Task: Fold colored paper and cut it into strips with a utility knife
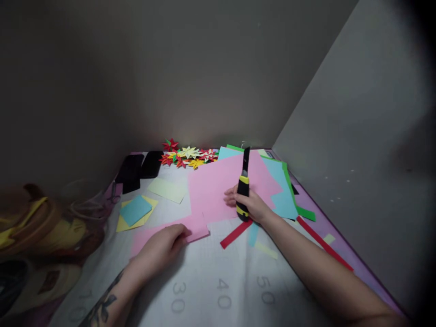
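A black and yellow utility knife (243,200) stands upright in my right hand (255,205), its dark blade pointing away from me. The thumb presses the handle, while the other fingers reach out over a large pink paper sheet (214,186). My left hand (165,247) is closed on the near edge of a pink paper piece (196,227), which overlaps or adjoins the large sheet's lower left corner; whether the two are joined I cannot tell. Some left fingertips are hidden. Beneath the large sheet lie light blue paper (286,200) and green paper (289,181).
Folded paper stars (189,154) line the back by the wall. Black phone-like slabs (151,164), scissors (114,194), and blue (136,210) and yellow squares (124,223) lie left. Red strips (235,234) are near my right arm. A numbered mat (200,272) covers the table.
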`<state>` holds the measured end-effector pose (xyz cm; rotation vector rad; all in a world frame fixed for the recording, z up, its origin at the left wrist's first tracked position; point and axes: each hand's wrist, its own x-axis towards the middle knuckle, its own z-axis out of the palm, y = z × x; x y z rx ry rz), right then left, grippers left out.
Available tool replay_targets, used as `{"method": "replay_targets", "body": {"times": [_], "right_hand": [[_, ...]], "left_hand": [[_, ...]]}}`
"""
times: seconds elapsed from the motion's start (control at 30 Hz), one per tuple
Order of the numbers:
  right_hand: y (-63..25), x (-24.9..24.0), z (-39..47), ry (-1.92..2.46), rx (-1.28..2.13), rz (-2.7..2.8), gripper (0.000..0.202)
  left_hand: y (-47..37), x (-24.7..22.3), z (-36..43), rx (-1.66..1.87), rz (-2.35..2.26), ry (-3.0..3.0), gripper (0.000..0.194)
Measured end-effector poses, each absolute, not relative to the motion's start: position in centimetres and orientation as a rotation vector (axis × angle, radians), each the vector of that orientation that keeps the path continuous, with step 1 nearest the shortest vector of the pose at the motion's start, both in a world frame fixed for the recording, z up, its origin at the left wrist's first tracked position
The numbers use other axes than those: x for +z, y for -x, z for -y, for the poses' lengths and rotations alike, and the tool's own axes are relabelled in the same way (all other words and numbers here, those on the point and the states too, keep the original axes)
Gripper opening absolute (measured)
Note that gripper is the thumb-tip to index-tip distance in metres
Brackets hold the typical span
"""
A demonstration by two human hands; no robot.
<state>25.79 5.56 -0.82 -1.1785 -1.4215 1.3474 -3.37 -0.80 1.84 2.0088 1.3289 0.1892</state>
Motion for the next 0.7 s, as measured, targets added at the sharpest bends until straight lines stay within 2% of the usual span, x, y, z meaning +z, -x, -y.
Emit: {"method": "replay_targets", "body": {"times": [0.07, 0.17, 0.27, 0.53, 0.7], "right_hand": [[-25.9, -0.1, -4.3, 1.356, 1.058, 1.814, 0.009], [-25.6, 0.0, -2.4, 1.441, 0.520, 2.425, 0.021], [-25.3, -0.8, -2.3, 1.328, 0.234, 2.711, 0.022], [-25.4, -1.3, -6.2, 1.436, 0.219, 2.629, 0.015], [-24.9, 0.7, -2.6, 1.512, 0.371, 2.589, 0.018]], "left_hand": [[3.5, 1.9, 0.9, 0.120, -1.288, -2.040, 0.021], [3.7, 2.5, 1.2, -0.013, -1.168, -2.050, 0.015], [3.7, 3.1, 1.5, -0.095, -1.069, -2.018, 0.017], [3.7, 3.0, 1.6, -0.073, -1.040, -1.998, 0.018], [3.9, 2.7, 1.5, -0.056, -1.047, -1.981, 0.020]]}}
